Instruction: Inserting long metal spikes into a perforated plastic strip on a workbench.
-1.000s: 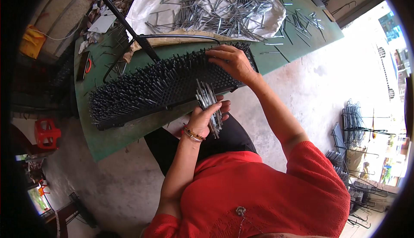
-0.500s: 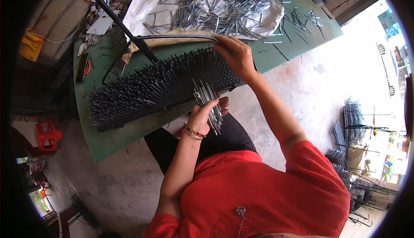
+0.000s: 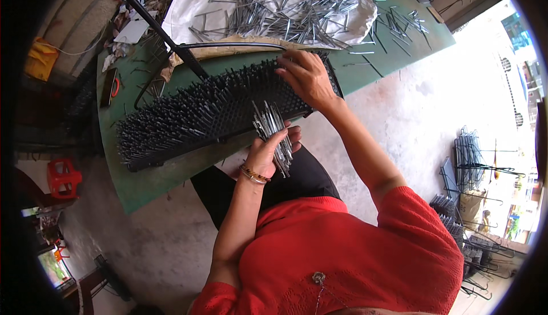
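Metal pins (image 3: pixel 274 135) are gripped as a bundle by the left hand (image 3: pixel 268 152); the black spiked board (image 3: pixel 188 115) is touched by the right hand (image 3: pixel 305 75), fingers loosely spread.

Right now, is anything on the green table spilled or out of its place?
Yes. Loose metal pins lie scattered on the bare table, off the white sheet that holds the main pile. Nothing looks damaged.

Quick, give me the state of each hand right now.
Left hand: closed around a bundle of metal pins.
Right hand: fingers spread, resting on the black spiked board; whether it pinches a pin cannot be told.
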{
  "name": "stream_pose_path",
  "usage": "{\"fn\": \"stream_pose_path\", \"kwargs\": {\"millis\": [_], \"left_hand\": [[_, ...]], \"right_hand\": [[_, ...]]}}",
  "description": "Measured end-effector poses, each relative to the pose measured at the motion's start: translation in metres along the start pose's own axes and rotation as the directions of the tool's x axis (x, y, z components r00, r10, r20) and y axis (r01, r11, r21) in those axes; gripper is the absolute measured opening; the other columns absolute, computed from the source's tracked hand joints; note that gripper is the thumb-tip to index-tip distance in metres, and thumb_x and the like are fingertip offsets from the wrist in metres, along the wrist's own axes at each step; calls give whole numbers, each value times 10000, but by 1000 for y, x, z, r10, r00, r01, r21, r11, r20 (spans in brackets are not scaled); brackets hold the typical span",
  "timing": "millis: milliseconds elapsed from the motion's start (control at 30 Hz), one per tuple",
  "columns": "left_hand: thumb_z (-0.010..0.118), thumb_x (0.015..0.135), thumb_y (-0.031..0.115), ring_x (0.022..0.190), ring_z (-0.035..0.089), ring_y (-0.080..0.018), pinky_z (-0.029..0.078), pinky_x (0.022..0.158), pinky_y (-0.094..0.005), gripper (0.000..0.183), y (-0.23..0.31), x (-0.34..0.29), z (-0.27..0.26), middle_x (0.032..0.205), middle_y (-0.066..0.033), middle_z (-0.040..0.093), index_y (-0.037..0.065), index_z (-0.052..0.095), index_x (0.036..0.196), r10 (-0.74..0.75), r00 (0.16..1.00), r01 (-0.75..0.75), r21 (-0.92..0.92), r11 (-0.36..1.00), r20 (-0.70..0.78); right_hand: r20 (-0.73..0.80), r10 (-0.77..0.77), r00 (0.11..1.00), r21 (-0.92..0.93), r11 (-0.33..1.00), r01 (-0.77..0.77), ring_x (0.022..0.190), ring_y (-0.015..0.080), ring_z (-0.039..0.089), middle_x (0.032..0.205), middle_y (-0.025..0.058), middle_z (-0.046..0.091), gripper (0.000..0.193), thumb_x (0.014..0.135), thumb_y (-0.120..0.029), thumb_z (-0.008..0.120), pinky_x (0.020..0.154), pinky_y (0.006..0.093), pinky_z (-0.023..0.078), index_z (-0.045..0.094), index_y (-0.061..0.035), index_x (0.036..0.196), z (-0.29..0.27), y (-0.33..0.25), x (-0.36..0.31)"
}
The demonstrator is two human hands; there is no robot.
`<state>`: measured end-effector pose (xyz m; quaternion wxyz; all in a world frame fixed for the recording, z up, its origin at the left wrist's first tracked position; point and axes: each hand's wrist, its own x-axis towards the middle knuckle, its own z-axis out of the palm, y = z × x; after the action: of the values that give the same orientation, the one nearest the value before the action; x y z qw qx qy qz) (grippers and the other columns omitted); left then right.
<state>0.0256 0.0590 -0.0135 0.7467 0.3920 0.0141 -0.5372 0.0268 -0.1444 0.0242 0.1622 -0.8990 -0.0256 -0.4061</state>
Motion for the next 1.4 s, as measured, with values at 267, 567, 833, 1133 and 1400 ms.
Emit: {"fn": "stream_pose_path", "kwargs": {"millis": [267,567,833,1133,1400], "left_hand": [[534,910,105,978,627,-225,545,807,-384,283,11,-5,16,1079,-143,623,21,519,1179,41,991,-42,6,999,128],[554,909,128,957,633,-213,546,782,-371,274,3,4,17,1070,-138,632,25,537,1161,-7,996,4,32,999,84],[579,894,142,853,648,-178,541,737,-326,222,-2,9,19,983,-114,663,39,581,1091,-11,997,17,78,997,-78],[573,892,127,847,647,-167,545,723,-319,201,-2,6,17,976,-109,661,36,591,1070,-31,994,37,52,998,-102],[573,892,128,845,645,-162,547,727,-321,199,-4,6,14,971,-105,659,32,590,1066,-26,997,30,50,998,-75]], "right_hand": [[769,344,538,387,420,-821,633,78,582,704,31,645,259,836,-237,689,574,256,463,684,14,898,-29,-28,-21],[570,579,583,501,318,-805,725,67,572,803,25,648,242,861,-208,667,641,234,475,643,21,936,-45,-7,-19],[180,593,785,511,625,-590,735,69,586,781,67,664,224,871,-158,641,666,243,474,616,44,964,-38,17,8],[0,559,829,462,735,-496,696,111,623,776,96,673,193,850,-140,657,641,262,487,633,27,942,-26,16,17],[-117,492,862,316,842,-438,730,166,659,806,123,677,196,817,-121,685,661,281,499,645,5,961,-22,17,14]]}}
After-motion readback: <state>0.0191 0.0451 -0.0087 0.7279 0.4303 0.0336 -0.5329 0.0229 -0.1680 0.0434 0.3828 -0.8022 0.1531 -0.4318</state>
